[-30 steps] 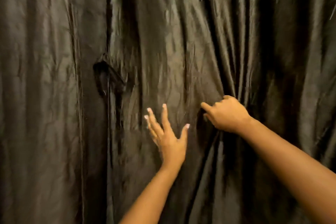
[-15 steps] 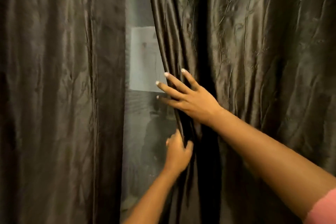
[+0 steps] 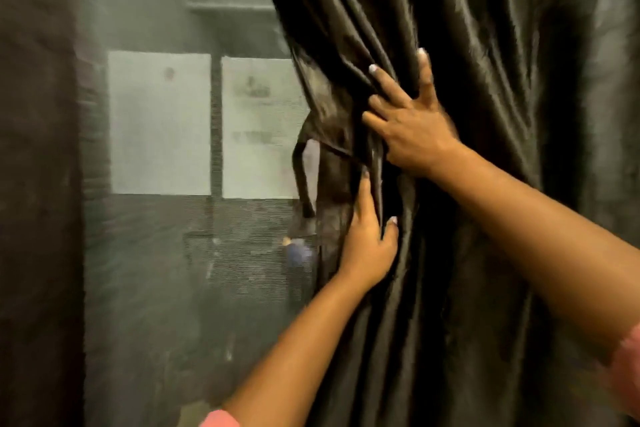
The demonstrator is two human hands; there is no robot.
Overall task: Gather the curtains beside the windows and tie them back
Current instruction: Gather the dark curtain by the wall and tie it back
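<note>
1. Bunching the fabric, both hands are on the dark glossy right curtain (image 3: 467,45), which fills the view from 12 through 3 down to 6 o'clock and hangs in deep vertical folds.
2. The right hand (image 3: 412,125) sits at about the centre, slightly toward 2 o'clock. Its fingers (image 3: 424,76) are spread and partly bent into the cloth, with two fingertips pointing up toward 12 and the other fingers buried in a fold at the curtain's leading edge; it clutches a gather of the fabric.
3. The left hand (image 3: 369,246) is just below it, toward 6 o'clock, reaching up from the lower middle. Its thumb and fingers close round the same bunched edge, the thumb lying on the front of the folds.
4. A loose flap of the curtain's edge juts out toward 9 o'clock, just beside the right hand's fingers.
5. The left curtain (image 3: 38,184) hangs as a dark, blurred band along the 9 o'clock edge, well apart from the hands.
6. Between the two curtains the window (image 3: 156,270) shows through a fine mesh, grey and hazy.
7. Beyond the mesh, two pale rectangular sheets (image 3: 159,121) sit side by side near 10 o'clock. Faint marks and rows of print show on them, too blurred to read.
8. Pink sleeves (image 3: 220,419) edge both arms at the bottom of the view.
</note>
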